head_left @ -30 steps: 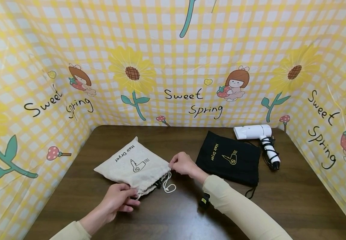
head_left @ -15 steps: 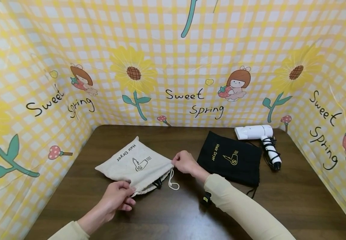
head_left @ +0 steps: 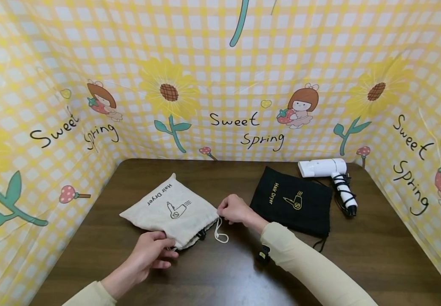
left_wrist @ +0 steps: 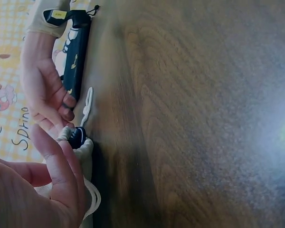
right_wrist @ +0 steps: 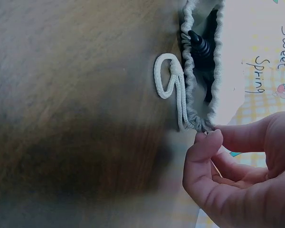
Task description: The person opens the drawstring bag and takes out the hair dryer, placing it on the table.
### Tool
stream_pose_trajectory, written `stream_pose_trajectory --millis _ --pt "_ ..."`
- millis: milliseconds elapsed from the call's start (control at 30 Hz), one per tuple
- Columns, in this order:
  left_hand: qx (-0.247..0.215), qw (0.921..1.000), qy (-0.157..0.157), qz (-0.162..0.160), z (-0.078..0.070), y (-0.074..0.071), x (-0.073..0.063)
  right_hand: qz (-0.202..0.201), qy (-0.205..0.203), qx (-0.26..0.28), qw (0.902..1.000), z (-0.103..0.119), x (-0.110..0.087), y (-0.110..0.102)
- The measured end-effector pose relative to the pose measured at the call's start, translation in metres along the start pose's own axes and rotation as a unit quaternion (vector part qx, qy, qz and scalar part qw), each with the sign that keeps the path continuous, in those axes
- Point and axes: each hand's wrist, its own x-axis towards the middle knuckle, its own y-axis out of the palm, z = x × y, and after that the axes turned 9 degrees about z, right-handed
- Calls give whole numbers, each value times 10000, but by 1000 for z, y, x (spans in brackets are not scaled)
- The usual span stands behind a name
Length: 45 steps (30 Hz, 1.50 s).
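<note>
A beige drawstring bag printed "Hair Dryer" lies on the table, its mouth facing the near right. My left hand pinches the near corner of that mouth, thumb on top and fingers lower. At the far corner my right hand pinches the gathered rim between thumb and forefinger. The right wrist view shows the mouth gaping, with a black ribbed cord end inside; the rest of the contents is hidden. A knotted white drawstring loop hangs out beside my right hand onto the table.
Right of my right hand lies a flat black drawstring bag, also printed "Hair Dryer". Behind it, a white hair dryer with its black cord wound round the handle lies near the table's back right corner. Checked cloth walls the brown table.
The beige bag's mouth was spread wider half a second ago and is narrower now. Both hands keep their corners, shifting only slightly. The drawstring loop sits slightly farther right than a second ago.
</note>
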Motion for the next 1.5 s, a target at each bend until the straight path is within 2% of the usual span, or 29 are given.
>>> stream_pose_trajectory --millis 167,533,800,1000,1267,1500 --pt "17 10000 53 -75 1 1 2 -65 -15 -114 9999 0 1 -1" --pt "360 9992 -17 -180 0 -4 1 -331 -15 -178 9993 2 3 -6" --pt "546 9983 134 -135 0 -5 0 -402 -90 -288 9987 0 5 -7" --pt "511 9984 249 -68 1 -7 -2 -392 -115 -320 9987 2 6 -9" --pt "429 9989 120 -123 2 -6 -4 -439 -76 -402 9982 6 4 -9" --pt "347 9994 81 15 5 -4 -7 -547 -56 -436 9975 2 6 -7"
